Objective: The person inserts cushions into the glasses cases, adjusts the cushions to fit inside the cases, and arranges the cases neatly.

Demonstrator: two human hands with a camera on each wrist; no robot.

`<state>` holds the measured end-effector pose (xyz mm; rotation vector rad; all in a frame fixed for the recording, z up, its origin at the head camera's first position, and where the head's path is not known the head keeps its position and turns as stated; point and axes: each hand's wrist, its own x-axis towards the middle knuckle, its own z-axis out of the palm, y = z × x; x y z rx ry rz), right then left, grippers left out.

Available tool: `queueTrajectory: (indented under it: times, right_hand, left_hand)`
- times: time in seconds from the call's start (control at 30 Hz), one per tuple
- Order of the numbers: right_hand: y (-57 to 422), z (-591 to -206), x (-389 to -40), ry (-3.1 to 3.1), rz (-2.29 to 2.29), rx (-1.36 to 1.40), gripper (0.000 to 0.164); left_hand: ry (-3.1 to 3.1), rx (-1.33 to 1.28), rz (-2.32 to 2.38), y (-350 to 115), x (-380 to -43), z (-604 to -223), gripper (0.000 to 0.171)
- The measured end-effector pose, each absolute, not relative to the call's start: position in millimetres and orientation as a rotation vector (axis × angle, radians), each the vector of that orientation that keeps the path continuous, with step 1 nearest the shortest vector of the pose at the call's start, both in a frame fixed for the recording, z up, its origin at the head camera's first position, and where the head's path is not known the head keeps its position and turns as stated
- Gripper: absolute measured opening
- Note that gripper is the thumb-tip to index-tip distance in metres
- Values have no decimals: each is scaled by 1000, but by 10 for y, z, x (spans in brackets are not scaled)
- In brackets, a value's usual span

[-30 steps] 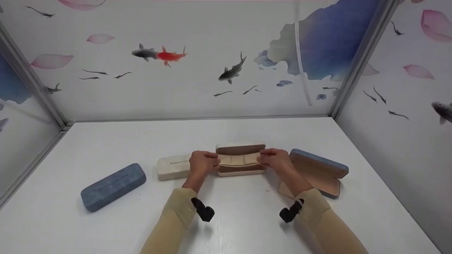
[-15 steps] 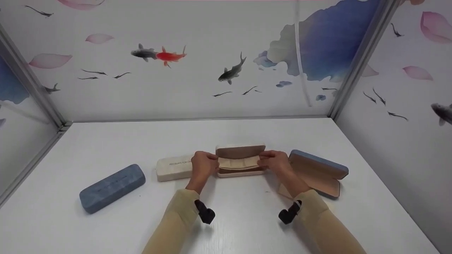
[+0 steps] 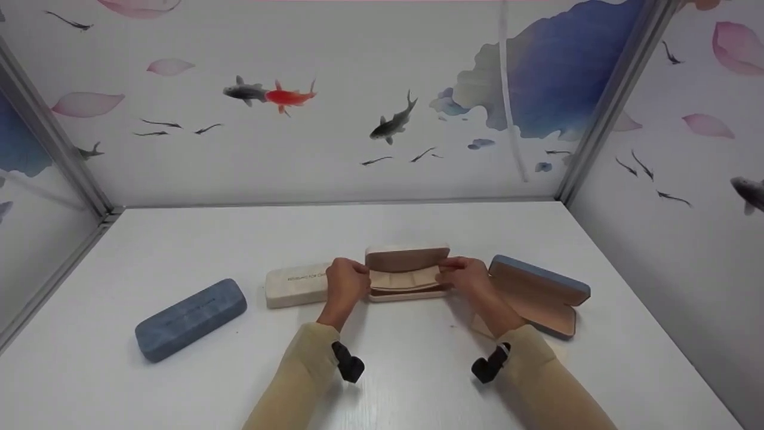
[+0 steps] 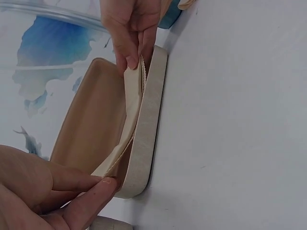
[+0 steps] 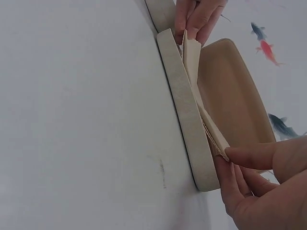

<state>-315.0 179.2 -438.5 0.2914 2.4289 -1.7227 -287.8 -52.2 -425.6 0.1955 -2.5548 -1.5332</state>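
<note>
A folded cream cloth (image 3: 406, 279) sags between both hands at the mouth of an open cream glasses case (image 3: 409, 296) with a tan lining. The left hand (image 3: 348, 283) pinches one end of the cloth between thumb and fingers. At the other end, the right hand (image 3: 465, 275) pinches it the same way. In the left wrist view the cloth (image 4: 128, 115) dips into the lower half of the case, its zigzag-cut edges showing. The case's lid (image 5: 235, 91) stands raised behind the cloth in the right wrist view.
A closed cream case (image 3: 295, 286) with printed lettering lies beside the left hand. Farther left is a closed blue case (image 3: 191, 321). On the right, an open blue case (image 3: 552, 304) lies partly behind the right forearm. Patterned panels (image 3: 334, 149) wall the white table.
Both hands have lowered the cloth slightly into the open cream case, so more of the raised lid's lining shows above it. Both keep their hold on the ends.
</note>
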Motion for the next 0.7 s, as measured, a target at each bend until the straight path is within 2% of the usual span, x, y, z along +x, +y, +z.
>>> queueTrajectory:
  times: [0.7]
  right_hand:
    - [1733,-4375,-3074,2616,-1661,216,33]
  left_hand:
    - [-2572,132,-1414,-485,-2869,-4262,19]
